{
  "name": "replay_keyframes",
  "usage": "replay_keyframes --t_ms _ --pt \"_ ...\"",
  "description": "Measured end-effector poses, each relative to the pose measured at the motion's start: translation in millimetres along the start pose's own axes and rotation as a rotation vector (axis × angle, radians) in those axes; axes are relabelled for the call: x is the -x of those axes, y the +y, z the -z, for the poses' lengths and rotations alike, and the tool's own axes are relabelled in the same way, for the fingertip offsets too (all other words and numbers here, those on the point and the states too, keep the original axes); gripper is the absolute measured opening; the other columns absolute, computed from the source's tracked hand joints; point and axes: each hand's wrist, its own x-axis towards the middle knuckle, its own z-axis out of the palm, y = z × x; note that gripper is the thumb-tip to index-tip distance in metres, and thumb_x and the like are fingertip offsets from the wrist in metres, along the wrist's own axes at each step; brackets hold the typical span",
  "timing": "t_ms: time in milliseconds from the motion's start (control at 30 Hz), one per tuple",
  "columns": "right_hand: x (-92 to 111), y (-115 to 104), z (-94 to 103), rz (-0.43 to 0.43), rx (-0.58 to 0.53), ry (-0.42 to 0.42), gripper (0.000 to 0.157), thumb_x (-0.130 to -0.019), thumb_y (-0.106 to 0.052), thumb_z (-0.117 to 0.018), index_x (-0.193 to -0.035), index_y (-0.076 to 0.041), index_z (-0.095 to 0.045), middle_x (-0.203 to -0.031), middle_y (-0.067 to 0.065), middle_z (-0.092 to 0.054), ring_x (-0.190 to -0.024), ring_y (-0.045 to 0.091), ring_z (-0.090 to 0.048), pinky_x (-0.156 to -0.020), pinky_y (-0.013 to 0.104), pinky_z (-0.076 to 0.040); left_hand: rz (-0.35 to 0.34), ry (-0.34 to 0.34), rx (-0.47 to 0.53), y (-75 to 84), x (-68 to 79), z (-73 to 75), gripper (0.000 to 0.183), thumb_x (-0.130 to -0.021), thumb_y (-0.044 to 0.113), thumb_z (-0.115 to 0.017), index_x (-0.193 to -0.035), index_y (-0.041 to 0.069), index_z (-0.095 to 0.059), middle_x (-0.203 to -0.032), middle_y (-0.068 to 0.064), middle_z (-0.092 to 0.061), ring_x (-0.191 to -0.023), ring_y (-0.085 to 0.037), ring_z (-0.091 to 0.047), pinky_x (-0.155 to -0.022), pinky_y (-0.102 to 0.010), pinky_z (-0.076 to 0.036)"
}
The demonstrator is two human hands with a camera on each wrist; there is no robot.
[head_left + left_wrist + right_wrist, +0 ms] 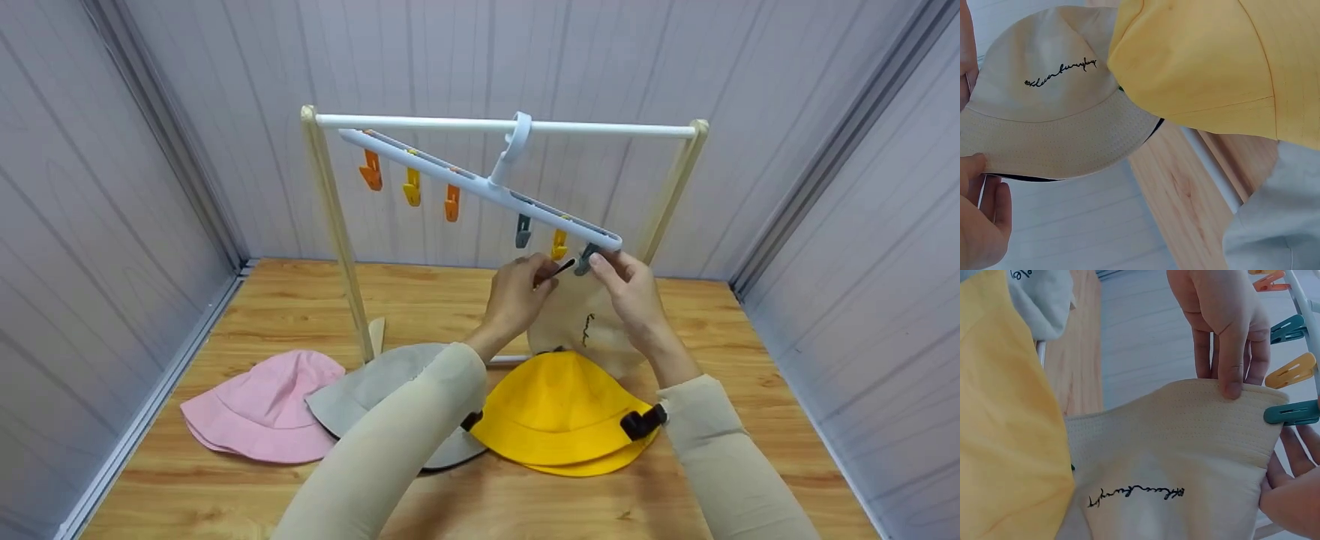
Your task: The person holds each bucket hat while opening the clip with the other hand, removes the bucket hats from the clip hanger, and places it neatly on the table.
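A beige bucket hat (1050, 101) with dark script on its crown hangs below the low right end of the white clip hanger (480, 184). My left hand (521, 292) pinches its brim between thumb and fingers. At the hanger's end, my right hand (630, 292) pinches a dark green clip (1292, 413), whose tip overlaps the brim corner in the right wrist view. Beside that clip hangs a yellow clip (1292, 371), with another green clip (1288, 329) further along. Orange and yellow clips hang toward the hanger's raised left end.
The hanger hooks over the white rod (420, 122) of a wooden-sided rack (330, 225). In front lie a pink hat (270, 405), a grey hat (375, 382) and yellow hats (562, 405) on the wooden table (750, 465). Panelled walls enclose three sides.
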Motion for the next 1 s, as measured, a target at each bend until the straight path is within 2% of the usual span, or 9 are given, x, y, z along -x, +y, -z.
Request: replay_keyframes --t_ms 167,267,467,833,1000 --pt "-2 1 -2.1 0.016 -0.156 -0.002 0.048 -0.111 -0.024 -0.057 -0.15 0.004 -0.053 -0.146 0.016 -0.065 -0.141 0.021 -0.055 -0.124 0.034 -0.037 0.01 0.013 -0.009 2.6 -0.2 -2.0 0.015 -0.104 0.012 -0.07 -0.118 0.009 -0.074 -0.111 -0.005 -0.075 -0.098 -0.016 -0.068 -0.091 -0.021 -0.057" --pt "-3 1 -2.8 0.01 -0.194 0.013 0.047 -0.111 -0.022 -0.057 -0.149 0.006 -0.054 -0.145 0.019 -0.065 -0.138 0.02 -0.057 -0.123 0.031 -0.037 0.007 0.021 -0.007 2.8 -0.4 -2.9 0.014 -0.104 0.012 -0.07 -0.116 0.009 -0.074 -0.11 -0.004 -0.075 -0.097 -0.016 -0.069 -0.09 -0.021 -0.057" --pt "-5 1 -4.1 0.01 -0.152 0.06 0.045 -0.111 -0.024 -0.059 -0.146 0.005 -0.057 -0.139 0.017 -0.069 -0.131 0.018 -0.06 -0.119 0.03 -0.042 0.004 0.036 -0.009 4.9 0.5 -3.3 0.013 -0.103 0.011 -0.071 -0.116 0.008 -0.074 -0.11 -0.004 -0.075 -0.097 -0.015 -0.069 -0.09 -0.02 -0.057" --pt "-6 -6 -9.9 0.008 -0.13 0.143 0.039 -0.11 -0.021 -0.06 -0.138 0.007 -0.062 -0.117 0.0 -0.078 -0.119 0.016 -0.066 -0.111 0.029 -0.049 0.002 0.046 0.009 8.4 2.1 -4.4 0.011 -0.103 0.009 -0.071 -0.114 0.009 -0.075 -0.106 -0.003 -0.075 -0.092 -0.014 -0.067 -0.086 -0.018 -0.057" --pt "-7 -7 -13.3 0.016 -0.117 0.185 0.035 -0.109 -0.019 -0.061 -0.133 0.006 -0.066 -0.11 -0.003 -0.079 -0.114 0.015 -0.069 -0.104 0.027 -0.051 0.003 0.048 0.014 9.2 2.2 -5.4 0.012 -0.103 0.009 -0.07 -0.114 0.009 -0.075 -0.106 -0.003 -0.074 -0.093 -0.014 -0.067 -0.087 -0.018 -0.056"
